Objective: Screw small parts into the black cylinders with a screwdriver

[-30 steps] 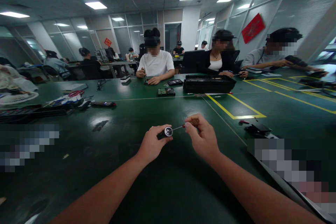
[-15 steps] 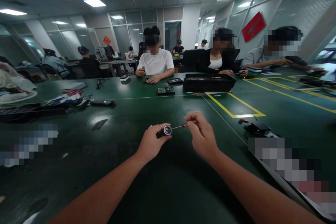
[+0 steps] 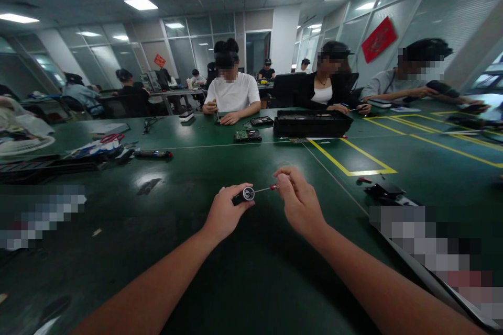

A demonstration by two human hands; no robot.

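Note:
In the head view, my left hand (image 3: 226, 212) is closed around a small black cylinder (image 3: 248, 194) whose round, silver-rimmed end faces me. What the cylinder belongs to cannot be made out. My right hand (image 3: 299, 201) grips a screwdriver (image 3: 274, 187) with a red collar, its handle mostly hidden by the fingers. The thin metal shaft points left, and its tip is at the rim of the cylinder's end. Whether the tip is inside the opening is too small to tell. Both hands are above the green table.
Across the green table (image 3: 188, 251) sit several people. A black open case (image 3: 313, 124) and a green circuit board (image 3: 248, 135) lie ahead. Tools and red-handled scissors (image 3: 112, 138) are at left, with a dark cylindrical tool (image 3: 152, 154). Black parts (image 3: 387, 192) lie at right.
My right hand has shifted slightly left and its fingers have turned a little on the screwdriver handle. My left hand and the cylinder are nearly unchanged.

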